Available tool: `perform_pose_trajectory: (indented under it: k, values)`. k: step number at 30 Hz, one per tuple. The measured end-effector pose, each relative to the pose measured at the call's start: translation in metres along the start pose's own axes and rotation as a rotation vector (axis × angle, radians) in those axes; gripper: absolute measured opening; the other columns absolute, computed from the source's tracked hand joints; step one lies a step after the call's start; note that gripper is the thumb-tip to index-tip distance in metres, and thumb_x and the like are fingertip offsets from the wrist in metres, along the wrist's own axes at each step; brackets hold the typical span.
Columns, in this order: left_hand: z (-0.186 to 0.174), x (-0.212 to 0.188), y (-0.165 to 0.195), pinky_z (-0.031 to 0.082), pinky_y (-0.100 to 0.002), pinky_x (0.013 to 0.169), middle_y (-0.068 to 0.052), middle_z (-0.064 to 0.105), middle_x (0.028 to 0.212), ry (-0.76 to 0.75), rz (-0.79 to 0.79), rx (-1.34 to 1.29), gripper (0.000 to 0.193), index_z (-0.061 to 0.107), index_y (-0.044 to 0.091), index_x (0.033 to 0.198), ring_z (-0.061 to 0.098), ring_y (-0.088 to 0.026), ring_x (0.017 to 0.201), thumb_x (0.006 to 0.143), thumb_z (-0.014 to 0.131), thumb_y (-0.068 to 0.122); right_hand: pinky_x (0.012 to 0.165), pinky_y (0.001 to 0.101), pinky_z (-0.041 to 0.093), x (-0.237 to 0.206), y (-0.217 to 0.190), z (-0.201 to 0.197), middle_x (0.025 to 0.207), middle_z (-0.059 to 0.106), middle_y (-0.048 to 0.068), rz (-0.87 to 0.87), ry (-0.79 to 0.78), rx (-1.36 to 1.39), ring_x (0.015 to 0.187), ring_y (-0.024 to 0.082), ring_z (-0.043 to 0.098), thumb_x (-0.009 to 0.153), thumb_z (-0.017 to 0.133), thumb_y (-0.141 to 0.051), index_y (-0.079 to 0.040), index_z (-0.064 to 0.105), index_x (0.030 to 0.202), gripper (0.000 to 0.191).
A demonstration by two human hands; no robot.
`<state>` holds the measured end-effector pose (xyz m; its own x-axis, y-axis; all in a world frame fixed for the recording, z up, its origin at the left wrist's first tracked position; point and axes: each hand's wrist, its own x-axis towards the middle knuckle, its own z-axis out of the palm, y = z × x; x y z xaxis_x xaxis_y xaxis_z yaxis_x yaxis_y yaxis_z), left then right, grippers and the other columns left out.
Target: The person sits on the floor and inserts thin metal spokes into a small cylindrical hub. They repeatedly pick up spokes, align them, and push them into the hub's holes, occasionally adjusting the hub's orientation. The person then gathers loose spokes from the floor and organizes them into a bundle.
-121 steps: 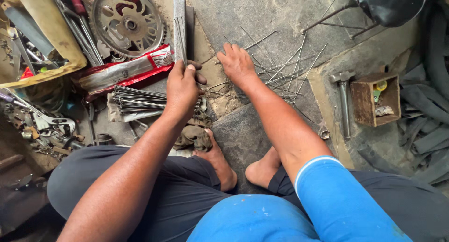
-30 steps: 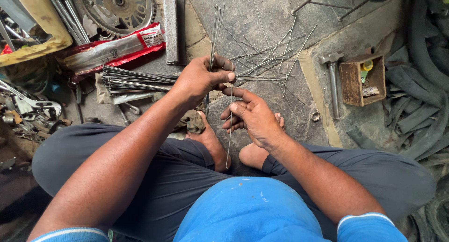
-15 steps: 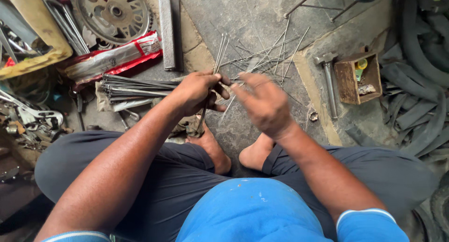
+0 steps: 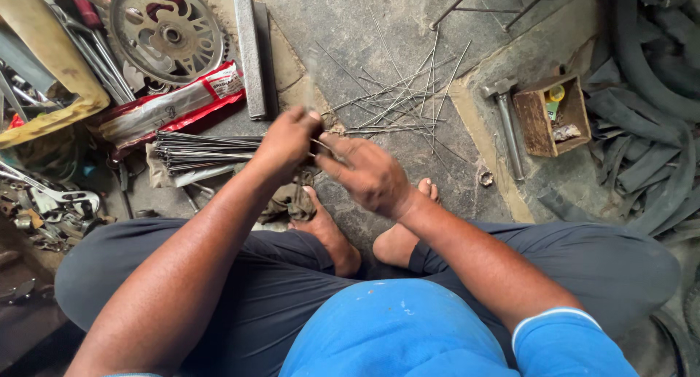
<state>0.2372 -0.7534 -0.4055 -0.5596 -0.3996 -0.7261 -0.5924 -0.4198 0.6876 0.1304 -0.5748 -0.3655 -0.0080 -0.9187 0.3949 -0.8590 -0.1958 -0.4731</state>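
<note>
I sit cross-legged on a stone floor. My left hand (image 4: 286, 140) is closed around a few thin metal spokes, blurred by motion, above a neat bundle of spokes (image 4: 200, 148) lying on the floor to the left. My right hand (image 4: 367, 174) is right beside it, its fingers pinching the same spokes. A loose scatter of spokes (image 4: 403, 103) lies on the floor just beyond both hands. My bare feet (image 4: 397, 240) rest below the hands.
A toothed chainwheel (image 4: 165, 34) and a metal bar (image 4: 248, 52) lie at the top left, with a red plastic packet (image 4: 171, 107) below them. A hammer (image 4: 507, 125) and a small wooden box (image 4: 550, 114) sit to the right, rubber tubes (image 4: 649, 129) beyond. Wrenches (image 4: 44, 202) clutter the left.
Both hands reached out to the scattered spokes, gathered some and drew them back. Over the last second the hands shifted slightly left, still working the held spokes together.
</note>
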Motion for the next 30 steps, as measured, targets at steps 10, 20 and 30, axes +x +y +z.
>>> perform_pose_trajectory:
  k: [10, 20, 30]
  values:
    - [-0.011, 0.004, 0.001, 0.041, -0.03, 0.043, -0.003, 0.058, 0.069, 0.11, 0.057, -0.146, 0.024, 0.062, 0.004, 0.102, 0.05, -0.013, 0.049, 0.104, 0.05, 0.025, 0.087, 0.0486, 0.051, -0.05, 0.183, 0.047, 0.103, 0.062, 0.013, 0.712, -0.176, -0.426, 0.103, 0.036, 0.059, 0.091, 0.071, -0.015, -0.009, 0.07, 0.103, 0.013]
    - [-0.002, -0.001, 0.017, 0.038, -0.031, 0.041, -0.003, 0.063, 0.066, 0.103, 0.081, 0.053, 0.024, 0.063, 0.007, 0.104, 0.047, -0.012, 0.046, 0.104, 0.05, 0.027, 0.087, 0.0451, 0.05, -0.002, 0.197, 0.071, 0.102, 0.062, 0.013, 0.518, -0.215, -0.487, 0.101, 0.033, 0.058, 0.088, 0.071, -0.016, -0.009, 0.068, 0.092, 0.009]
    - [-0.002, -0.003, 0.022, 0.044, -0.031, 0.045, -0.004, 0.064, 0.065, 0.098, 0.099, 0.13, 0.024, 0.065, 0.006, 0.103, 0.054, -0.012, 0.049, 0.103, 0.051, 0.025, 0.079, 0.0455, 0.051, 0.006, 0.199, 0.069, 0.093, 0.063, 0.015, 0.743, -0.224, -0.387, 0.089, 0.031, 0.06, 0.093, 0.068, -0.018, -0.004, 0.063, 0.093, 0.015]
